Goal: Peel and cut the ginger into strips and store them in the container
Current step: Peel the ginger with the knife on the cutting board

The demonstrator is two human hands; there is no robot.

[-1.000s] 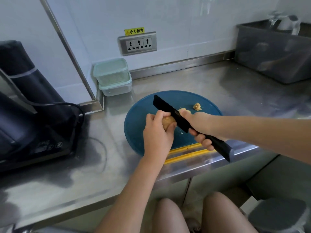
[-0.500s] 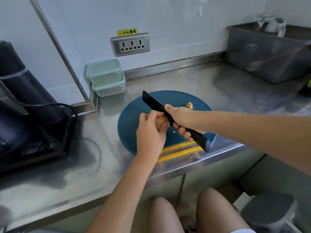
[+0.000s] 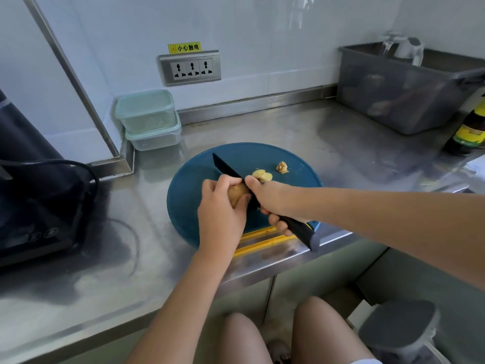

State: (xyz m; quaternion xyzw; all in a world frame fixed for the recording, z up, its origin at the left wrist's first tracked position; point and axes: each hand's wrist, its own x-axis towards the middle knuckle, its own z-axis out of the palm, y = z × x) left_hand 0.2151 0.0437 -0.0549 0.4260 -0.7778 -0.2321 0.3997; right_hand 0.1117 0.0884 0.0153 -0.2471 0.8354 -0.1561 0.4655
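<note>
Both hands work at frame centre: the left hand curls round the ginger, while the right hand grips the black knife with its blade against the ginger's right side. Two cut pieces lie just beyond on the blue board. Stacked containers sit upper left, well apart.

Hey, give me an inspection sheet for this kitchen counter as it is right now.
Surface: steel counter, blue cutting board on it.
Job's things: ginger above the board, knife blade against it; two ginger bits on the board; stacked lidded containers back left.
Clutter: dark bottle and grey bin at right.
Hands: left hand grips the ginger; right hand grips the knife handle.
Cables: black cable by the dark appliance, left.
Surroundings: wall socket under a yellow label.
</note>
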